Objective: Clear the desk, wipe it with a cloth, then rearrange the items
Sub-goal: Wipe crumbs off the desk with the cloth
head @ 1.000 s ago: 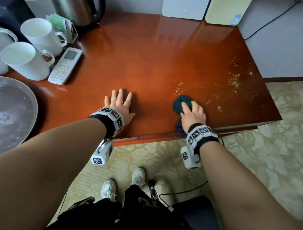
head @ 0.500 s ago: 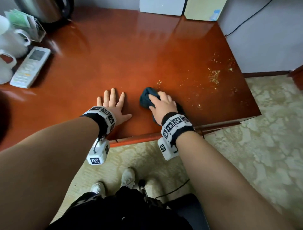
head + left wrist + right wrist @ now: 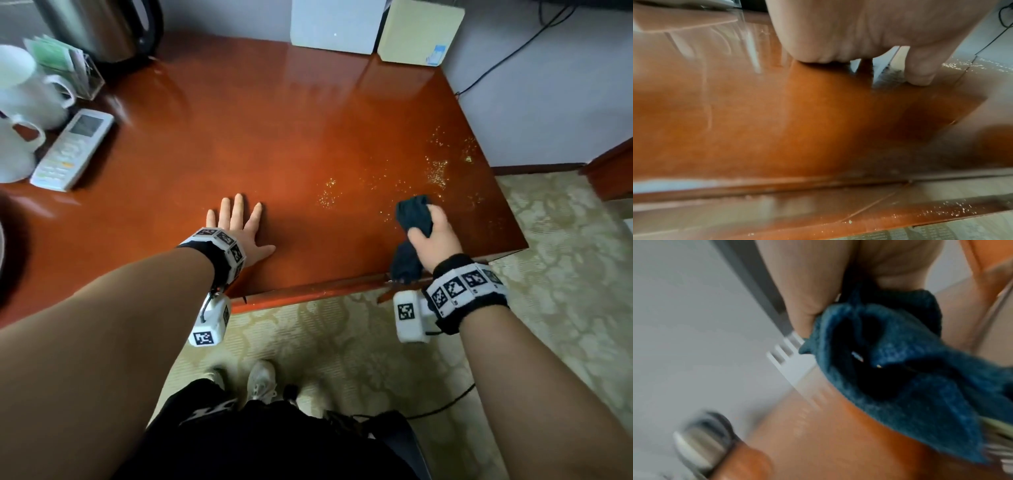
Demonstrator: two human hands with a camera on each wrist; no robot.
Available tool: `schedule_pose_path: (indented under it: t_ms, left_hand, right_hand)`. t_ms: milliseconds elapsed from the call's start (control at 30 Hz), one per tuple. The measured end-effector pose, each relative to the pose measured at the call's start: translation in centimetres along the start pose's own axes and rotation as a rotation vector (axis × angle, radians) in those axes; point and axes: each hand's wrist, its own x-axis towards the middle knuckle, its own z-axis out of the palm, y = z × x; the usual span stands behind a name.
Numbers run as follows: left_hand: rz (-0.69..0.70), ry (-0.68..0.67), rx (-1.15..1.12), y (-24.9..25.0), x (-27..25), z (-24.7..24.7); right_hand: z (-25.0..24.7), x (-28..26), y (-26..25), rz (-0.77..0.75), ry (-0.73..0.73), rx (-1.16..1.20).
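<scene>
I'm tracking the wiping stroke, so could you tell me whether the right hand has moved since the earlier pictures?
Yes. The right hand with the cloth has moved right, away from the planted left hand, toward the crumbs.

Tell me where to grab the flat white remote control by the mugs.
Pinch the white remote control across its long side edges near the middle, from above. It lies flat, display up; the white mugs crowd its left, so the left hand should approach from the right.

Overhead headcam (wristcams close, desk-level)
</scene>
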Motion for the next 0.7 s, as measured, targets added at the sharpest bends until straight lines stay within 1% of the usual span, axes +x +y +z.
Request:
schedule_pose_path:
  t_ms: [33, 100, 133, 167, 200, 233, 300, 333, 367, 400, 467, 533, 633, 700]
  left_hand:
    - [0.012, 0.001, 0.002, -0.3, 0.0, -0.1]
    - [0.042, -0.013, 0.010, -1.0, 0.1, -0.3]
    - [0.061, -0.022, 0.021, -1.4, 0.1, -0.4]
    - [0.082, -0.032, 0.033, -1.8, 0.1, -0.7]
    - [0.100, -0.040, 0.041, -2.2, 0.1, -1.0]
    - [0.115, -0.047, 0.044, -2.6, 0.2, -1.3]
    - [0.133, -0.053, 0.042, -3.2, 0.2, -2.0]
    - [0.136, -0.052, 0.041, -3.4, 0.2, -2.2]
    - [0.137, -0.046, 0.038, -3.5, 0.2, -2.4]
    - [0.137, -0.033, 0.028, -3.4, 0.3, -2.6]
    - [0.131, 0.004, -0.003, -3.2, 0.5, -2.7]
    - [0.122, 0.018, -0.023, -2.7, 0.8, -2.7]
    - [0.133, 0.013, -0.011, -2.3, 1.7, -2.8]
    - [0.154, 0.006, 0.032, -2.4, 2.3, -2.7]
  right_hand:
    - [-0.2, -0.2, -1.3, -0.036, 0.025, 0.136]
    - [-0.3, -0.7, -3.8, -0.077, 0.002, 0.428]
    - [-0.1, -0.7, -4.7, -0.082, -0.029, 0.535]
    - [0.2, -0.6, -5.2, -0.083, -0.067, 0.561]
    - [0.6, -0.5, -5.4, -0.072, -0.106, 0.478]
    - [1.0, -0.4, -5.4, -0.050, -0.130, 0.301]
    - [2.0, -0.3, -4.6, 0.045, -0.088, -0.140]
    - [2.6, -0.6, -4.2, 0.084, -0.056, -0.283]
    - [3.3, -1.0, -4.0, 0.091, -0.038, -0.352]
    - [4.1, -1.2, -3.9, 0.078, -0.058, -0.367]
    - [6.1, -1.4, -4.1, 0.068, -0.161, -0.334]
    - [8.0, -1.4, -4.7, 0.066, -0.199, -0.384]
    - [10.1, -1.3, -5.6, 0.002, -0.166, -0.564]
    - [11.0, -0.7, -6.1, 0.005, -0.113, -0.567]
